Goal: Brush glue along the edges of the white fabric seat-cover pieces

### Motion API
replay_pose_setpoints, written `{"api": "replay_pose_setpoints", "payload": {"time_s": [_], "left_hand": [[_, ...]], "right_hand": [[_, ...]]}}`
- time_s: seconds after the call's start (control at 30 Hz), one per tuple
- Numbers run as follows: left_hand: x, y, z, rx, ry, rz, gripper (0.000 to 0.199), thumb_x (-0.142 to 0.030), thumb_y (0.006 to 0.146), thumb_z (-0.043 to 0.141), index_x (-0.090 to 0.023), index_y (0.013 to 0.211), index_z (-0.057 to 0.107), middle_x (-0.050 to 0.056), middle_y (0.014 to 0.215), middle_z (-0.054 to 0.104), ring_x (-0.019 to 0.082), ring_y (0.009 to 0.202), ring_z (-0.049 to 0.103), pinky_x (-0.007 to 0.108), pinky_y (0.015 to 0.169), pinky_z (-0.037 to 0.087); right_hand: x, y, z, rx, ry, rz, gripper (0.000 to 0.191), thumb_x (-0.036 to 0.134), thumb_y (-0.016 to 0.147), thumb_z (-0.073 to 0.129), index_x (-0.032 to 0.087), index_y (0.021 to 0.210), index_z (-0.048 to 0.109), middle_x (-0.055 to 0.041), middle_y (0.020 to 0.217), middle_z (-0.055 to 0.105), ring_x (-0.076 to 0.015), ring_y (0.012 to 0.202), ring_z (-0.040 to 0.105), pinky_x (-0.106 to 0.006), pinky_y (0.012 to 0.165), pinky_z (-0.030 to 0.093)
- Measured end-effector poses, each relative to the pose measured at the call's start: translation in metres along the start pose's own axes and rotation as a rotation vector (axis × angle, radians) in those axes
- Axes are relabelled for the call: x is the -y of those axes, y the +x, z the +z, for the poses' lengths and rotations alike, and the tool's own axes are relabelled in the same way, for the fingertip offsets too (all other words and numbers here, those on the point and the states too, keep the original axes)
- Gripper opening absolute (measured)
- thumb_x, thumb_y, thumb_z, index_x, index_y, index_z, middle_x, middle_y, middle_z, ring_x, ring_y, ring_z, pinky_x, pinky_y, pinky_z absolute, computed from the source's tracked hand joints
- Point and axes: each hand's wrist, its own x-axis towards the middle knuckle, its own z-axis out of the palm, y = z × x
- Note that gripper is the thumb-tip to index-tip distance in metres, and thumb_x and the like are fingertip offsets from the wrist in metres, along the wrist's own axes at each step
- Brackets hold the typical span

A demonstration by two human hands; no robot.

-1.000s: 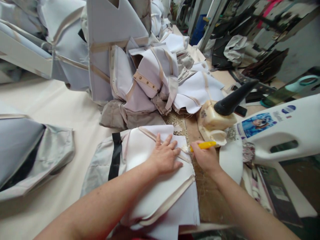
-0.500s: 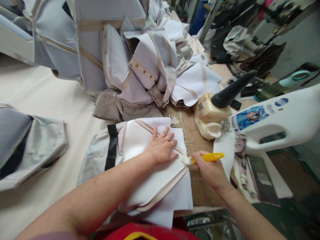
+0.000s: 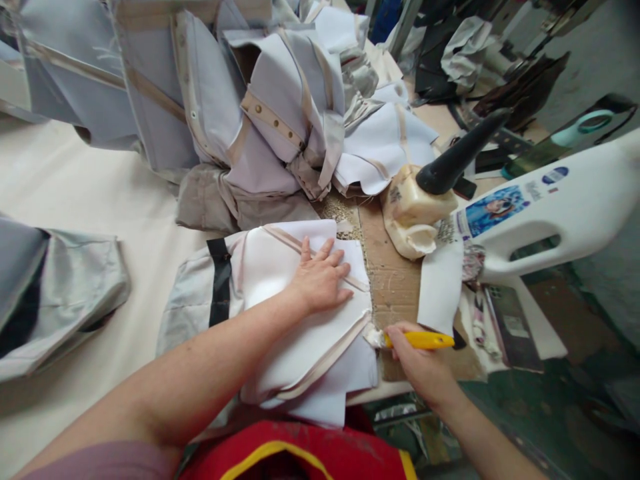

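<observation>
Spread flat, my left hand (image 3: pixel 321 279) presses down on a white fabric piece (image 3: pixel 280 293) with tan strips along its edges and a grey cloth end crossed by a black band (image 3: pixel 219 280). My right hand (image 3: pixel 413 360) grips a brush by its yellow handle (image 3: pixel 427 341). The whitish, coated bristles (image 3: pixel 374 335) touch the right edge of the white piece, by its lower tan strip. Under that edge lies a brown cardboard sheet (image 3: pixel 395 293) with dried residue on it.
Behind is a heap of similar white and grey pieces (image 3: pixel 270 120). A cut-open cream container (image 3: pixel 413 210) with a black cone-shaped object (image 3: pixel 463 157) stands at the right, beside a large white jug (image 3: pixel 565 213) and a phone (image 3: pixel 513 327). Another grey piece (image 3: pixel 90 287) lies at left.
The brush has moved down along the right edge of the white piece, from near the upper strip's end to below the corner. My left hand stays on the fabric. The whole view has shifted slightly.
</observation>
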Motion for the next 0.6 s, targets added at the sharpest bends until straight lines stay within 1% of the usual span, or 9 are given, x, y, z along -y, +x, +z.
{"api": "replay_pose_setpoints", "payload": {"time_s": [0.13, 0.2, 0.27, 0.33, 0.4, 0.47, 0.53, 0.6], "left_hand": [[0.0, 0.0, 0.001, -0.005, 0.011, -0.004, 0.049, -0.055, 0.078, 0.053, -0.029, 0.119, 0.057, 0.005, 0.137, 0.047, 0.031, 0.138, 0.017, 0.066, 0.104, -0.012], [-0.001, 0.0, 0.001, -0.003, 0.015, -0.002, 0.049, -0.055, 0.079, 0.053, -0.029, 0.12, 0.057, 0.005, 0.137, 0.047, 0.031, 0.138, 0.018, 0.067, 0.104, -0.011], [-0.001, 0.0, 0.001, 0.0, 0.016, 0.001, 0.05, -0.055, 0.079, 0.053, -0.029, 0.12, 0.057, 0.005, 0.137, 0.047, 0.032, 0.138, 0.018, 0.068, 0.103, -0.011], [-0.001, 0.0, 0.0, 0.006, 0.017, -0.001, 0.05, -0.055, 0.079, 0.053, -0.029, 0.12, 0.057, 0.005, 0.137, 0.046, 0.032, 0.138, 0.018, 0.068, 0.103, -0.011], [-0.002, 0.0, 0.0, 0.014, 0.017, -0.005, 0.05, -0.056, 0.079, 0.052, -0.029, 0.121, 0.057, 0.005, 0.138, 0.046, 0.032, 0.138, 0.017, 0.068, 0.103, -0.013], [-0.002, 0.0, 0.0, 0.024, 0.014, -0.008, 0.05, -0.056, 0.079, 0.052, -0.029, 0.121, 0.056, 0.005, 0.138, 0.046, 0.032, 0.138, 0.016, 0.067, 0.103, -0.014], [-0.002, 0.001, 0.0, 0.03, 0.013, -0.01, 0.049, -0.055, 0.08, 0.051, -0.029, 0.121, 0.056, 0.004, 0.138, 0.045, 0.032, 0.138, 0.016, 0.067, 0.102, -0.014], [-0.002, 0.001, 0.0, 0.027, 0.016, -0.01, 0.05, -0.055, 0.08, 0.051, -0.029, 0.121, 0.056, 0.004, 0.139, 0.045, 0.033, 0.138, 0.016, 0.068, 0.102, -0.014]], "right_hand": [[0.003, 0.007, 0.001, -0.152, -0.014, -0.103, 0.031, 0.039, 0.084, 0.046, 0.02, 0.062, 0.056, -0.0001, 0.057, 0.055, -0.0162, 0.058, 0.053, -0.026, 0.06, 0.042], [-0.002, 0.007, 0.005, -0.147, -0.035, -0.163, 0.032, 0.038, 0.086, 0.044, 0.02, 0.064, 0.057, 0.0001, 0.057, 0.055, -0.016, 0.058, 0.053, -0.026, 0.06, 0.042], [-0.011, -0.006, 0.009, -0.091, -0.08, -0.214, 0.033, 0.035, 0.088, 0.042, 0.02, 0.063, 0.056, 0.0005, 0.056, 0.054, -0.0154, 0.057, 0.054, -0.026, 0.058, 0.041], [-0.021, -0.031, 0.011, -0.048, -0.13, -0.254, 0.032, 0.032, 0.091, 0.041, 0.019, 0.065, 0.056, 0.0008, 0.057, 0.056, -0.0144, 0.056, 0.054, -0.025, 0.055, 0.04], [-0.027, -0.058, 0.012, -0.029, -0.163, -0.309, 0.03, 0.028, 0.092, 0.041, 0.019, 0.069, 0.057, 0.0005, 0.061, 0.058, -0.0136, 0.057, 0.056, -0.024, 0.055, 0.04], [-0.027, -0.077, 0.01, -0.028, -0.181, -0.369, 0.027, 0.023, 0.093, 0.041, 0.019, 0.072, 0.057, 0.0003, 0.063, 0.059, -0.0128, 0.058, 0.057, -0.023, 0.057, 0.041], [-0.024, -0.086, 0.008, -0.033, -0.195, -0.421, 0.024, 0.02, 0.093, 0.041, 0.019, 0.073, 0.056, 0.0002, 0.064, 0.059, -0.0125, 0.059, 0.057, -0.022, 0.058, 0.042], [-0.02, -0.086, 0.007, -0.08, -0.213, -0.446, 0.021, 0.018, 0.092, 0.043, 0.019, 0.076, 0.056, -0.0005, 0.065, 0.059, -0.0129, 0.062, 0.057, -0.023, 0.061, 0.043]]}}
